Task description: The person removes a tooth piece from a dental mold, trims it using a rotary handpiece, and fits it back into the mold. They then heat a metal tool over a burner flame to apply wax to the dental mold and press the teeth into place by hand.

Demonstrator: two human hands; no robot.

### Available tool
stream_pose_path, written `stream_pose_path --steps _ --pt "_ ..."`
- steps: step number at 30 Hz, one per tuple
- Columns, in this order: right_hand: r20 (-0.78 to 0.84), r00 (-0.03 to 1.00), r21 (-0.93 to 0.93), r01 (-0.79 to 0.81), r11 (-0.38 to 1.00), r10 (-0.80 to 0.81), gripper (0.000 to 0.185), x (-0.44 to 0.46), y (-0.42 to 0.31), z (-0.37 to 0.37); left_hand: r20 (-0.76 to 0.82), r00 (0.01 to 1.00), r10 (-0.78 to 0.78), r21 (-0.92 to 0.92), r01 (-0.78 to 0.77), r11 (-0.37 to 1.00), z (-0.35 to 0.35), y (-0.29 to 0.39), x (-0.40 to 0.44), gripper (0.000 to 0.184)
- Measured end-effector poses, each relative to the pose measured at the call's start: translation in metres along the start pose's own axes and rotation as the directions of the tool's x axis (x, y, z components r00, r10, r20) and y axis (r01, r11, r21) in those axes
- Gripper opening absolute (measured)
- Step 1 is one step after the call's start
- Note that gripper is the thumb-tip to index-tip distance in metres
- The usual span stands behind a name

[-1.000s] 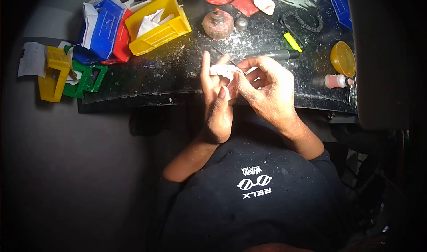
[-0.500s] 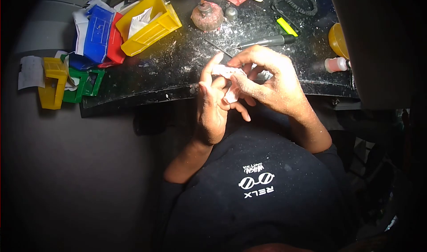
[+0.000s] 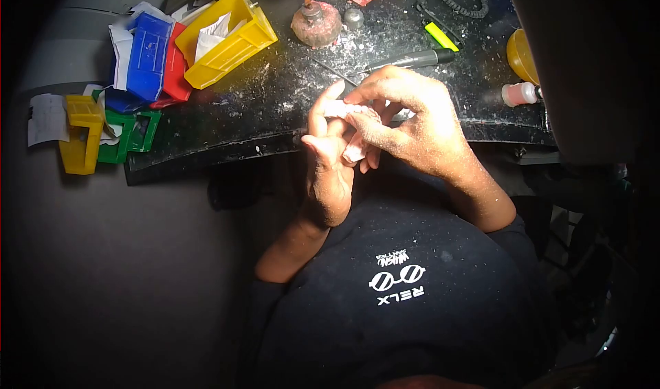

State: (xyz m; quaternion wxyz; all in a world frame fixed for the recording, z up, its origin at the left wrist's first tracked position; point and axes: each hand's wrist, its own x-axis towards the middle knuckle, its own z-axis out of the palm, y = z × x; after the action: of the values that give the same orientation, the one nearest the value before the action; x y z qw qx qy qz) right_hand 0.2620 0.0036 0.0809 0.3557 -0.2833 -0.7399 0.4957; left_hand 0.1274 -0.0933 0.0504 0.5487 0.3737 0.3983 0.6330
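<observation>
Close to the table's front edge, both hands hold a pale pink-and-white piece (image 3: pixel 336 109) that looks like a dental cast; glare and fingers hide much of it. My left hand (image 3: pixel 330 179) supports it from the left and below, its fingers curled around. From the right, my right hand (image 3: pixel 427 124) grips the top of the piece between thumb and fingers. A lower pale part (image 3: pixel 354 150) shows beneath the right thumb. Powder dusts the right hand and forearm. Just beyond the fingers lie a thin dark tool (image 3: pixel 328 69) and a grey pen-shaped handpiece (image 3: pixel 416 60).
A powder-strewn black table (image 3: pixel 240 117) has a curved front edge. Bins stand at left: yellow (image 3: pixel 230 52), blue (image 3: pixel 146 56), red (image 3: pixel 175 73) and green (image 3: pixel 118 138). Behind the hands are a round reddish burner-like pot (image 3: pixel 316 28) and a yellow-green marker (image 3: pixel 441 36). A pink-filled bottle (image 3: pixel 518 95) lies right.
The right fingers have shifted slightly on the piece, and the left thumb and lower left fingers have drawn in. The view has moved a little. Both hands keep their hold.
</observation>
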Motion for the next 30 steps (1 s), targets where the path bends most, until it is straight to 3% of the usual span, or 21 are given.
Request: stream_pose_path --steps 15,21,30 --pt "-0.029 1.0 -0.151 -0.005 0.989 0.001 0.011 0.0028 -0.0082 0.0038 -0.021 1.0 0.014 -0.052 -0.015 0.999 -0.0002 -0.0024 -0.0006 0.091" --pt "-0.047 0.999 -0.076 -0.016 0.997 0.013 0.013 0.0031 -0.0078 0.0071 -0.023 0.999 0.024 -0.062 -0.025 0.998 0.0009 -0.0011 -0.0003 0.09" --pt "-0.028 0.999 -0.149 0.022 0.989 -0.026 0.017 0.0049 -0.0087 0.0059 0.02 0.999 0.046 -0.089 -0.044 0.995 -0.0064 -0.0055 -0.0002 0.088"
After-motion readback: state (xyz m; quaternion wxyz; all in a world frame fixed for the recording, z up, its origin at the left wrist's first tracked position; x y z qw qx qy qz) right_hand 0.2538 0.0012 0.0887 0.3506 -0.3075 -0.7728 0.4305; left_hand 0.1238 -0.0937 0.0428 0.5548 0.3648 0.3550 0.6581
